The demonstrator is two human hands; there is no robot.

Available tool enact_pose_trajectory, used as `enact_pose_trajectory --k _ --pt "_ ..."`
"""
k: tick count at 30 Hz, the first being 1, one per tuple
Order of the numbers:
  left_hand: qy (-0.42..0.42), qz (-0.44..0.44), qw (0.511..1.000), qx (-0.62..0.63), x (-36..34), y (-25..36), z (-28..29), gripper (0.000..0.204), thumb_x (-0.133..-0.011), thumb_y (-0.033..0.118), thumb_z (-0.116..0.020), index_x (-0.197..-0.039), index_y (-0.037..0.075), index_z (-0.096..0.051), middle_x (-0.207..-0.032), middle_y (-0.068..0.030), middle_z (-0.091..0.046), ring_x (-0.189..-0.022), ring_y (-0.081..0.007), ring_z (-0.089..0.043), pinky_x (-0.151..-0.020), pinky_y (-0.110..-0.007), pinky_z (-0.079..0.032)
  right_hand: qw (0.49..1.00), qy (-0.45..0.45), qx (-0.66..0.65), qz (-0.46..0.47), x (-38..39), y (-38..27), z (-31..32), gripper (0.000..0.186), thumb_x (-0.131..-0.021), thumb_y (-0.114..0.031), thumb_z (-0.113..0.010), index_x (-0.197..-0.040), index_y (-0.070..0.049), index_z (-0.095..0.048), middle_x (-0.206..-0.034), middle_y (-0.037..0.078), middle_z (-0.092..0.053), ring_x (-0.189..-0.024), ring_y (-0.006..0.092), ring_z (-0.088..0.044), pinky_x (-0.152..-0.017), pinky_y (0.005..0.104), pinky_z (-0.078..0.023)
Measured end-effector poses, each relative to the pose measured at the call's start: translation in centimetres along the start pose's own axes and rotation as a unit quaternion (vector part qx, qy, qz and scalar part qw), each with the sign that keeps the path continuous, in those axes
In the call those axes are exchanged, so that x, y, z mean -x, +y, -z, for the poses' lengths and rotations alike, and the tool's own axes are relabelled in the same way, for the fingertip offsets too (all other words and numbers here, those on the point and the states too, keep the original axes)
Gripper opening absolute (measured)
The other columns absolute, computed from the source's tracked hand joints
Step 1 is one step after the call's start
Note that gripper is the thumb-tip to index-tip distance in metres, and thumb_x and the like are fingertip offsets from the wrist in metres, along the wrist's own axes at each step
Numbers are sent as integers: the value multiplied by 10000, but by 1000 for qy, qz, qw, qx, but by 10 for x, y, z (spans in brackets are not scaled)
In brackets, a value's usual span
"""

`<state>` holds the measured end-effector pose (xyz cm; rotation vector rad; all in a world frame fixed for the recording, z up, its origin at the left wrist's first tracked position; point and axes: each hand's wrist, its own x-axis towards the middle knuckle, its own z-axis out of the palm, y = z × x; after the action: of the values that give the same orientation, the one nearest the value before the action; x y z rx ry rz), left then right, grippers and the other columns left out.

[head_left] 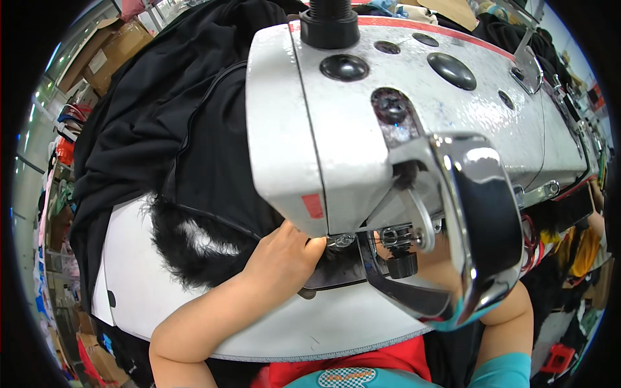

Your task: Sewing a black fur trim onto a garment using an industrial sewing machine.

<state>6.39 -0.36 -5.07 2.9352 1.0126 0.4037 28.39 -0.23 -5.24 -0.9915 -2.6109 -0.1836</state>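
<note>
A large black garment (123,123) is heaped on the left and runs under the head of a white sewing machine (362,123). Black fluffy fur trim (171,255) curves along its near edge. Beside the needle area, my left hand (284,255) is curled closed on the black cloth, its fingertips partly hidden by the machine head. My right hand (445,262) shows only as a patch of skin behind the chrome lever and guard (488,226); its fingers are hidden. The presser foot parts (343,240) are close to my left thumb.
The white work table (272,333) has a measuring scale along its curved front edge. Cardboard boxes (113,58) stand at the far left. Behind and right of the machine lie piles of cloth, among them yellow cloth (582,252). A red object (557,357) sits low on the right.
</note>
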Motion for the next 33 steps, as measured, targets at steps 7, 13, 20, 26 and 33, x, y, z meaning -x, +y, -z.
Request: enact_pose_trajectory --k 7,13,20,26,33 --pt "-56 110 991 46 -7 5 12 139 -683 85 -541 -803 14 -539 -863 -127 -510 -857 -278 -500 -628 -335 -495 975 198 16 94 -26 5 8 117 -651 -110 -555 -641 -25 -634 -573 90 -586 -566 216 -605 -489 311 -487" --pt "-50 48 998 4 -5 3 15 94 -707 92 -535 -770 27 -560 -866 -131 -508 -838 -279 -510 -639 -340 -487 995 -23 51 84 -14 2 19 113 -647 -101 -543 -640 -34 -634 -637 120 -589 -627 208 -601 -504 287 -498" --pt "76 -25 995 -58 -11 -25 24 71 -579 110 -530 -637 69 -525 -671 -46 -504 -711 -202 -509 -592 -296 -447 941 -69 316 98 -3 1 10 79 -550 -184 -532 -548 -125 -584 -554 -11 -513 -614 143 -544 -559 276 -432" --pt "-8 -111 985 -130 -1 -2 31 307 -684 88 -523 -971 -15 -558 -719 -16 -424 -671 -145 -443 -559 -242 -381 1000 6 -18 -1 14 7 26 239 -682 -167 -519 -893 -99 -609 -776 46 -524 -832 183 -525 -539 267 -463" --pt "2 -114 987 -117 -7 14 25 366 -671 106 -524 -1007 -38 -538 -826 -31 -446 -735 -145 -436 -566 -237 -368 994 -80 61 48 22 -7 37 359 -717 -133 -489 -1055 -18 -532 -968 100 -531 -1002 255 -480 -874 327 -391"
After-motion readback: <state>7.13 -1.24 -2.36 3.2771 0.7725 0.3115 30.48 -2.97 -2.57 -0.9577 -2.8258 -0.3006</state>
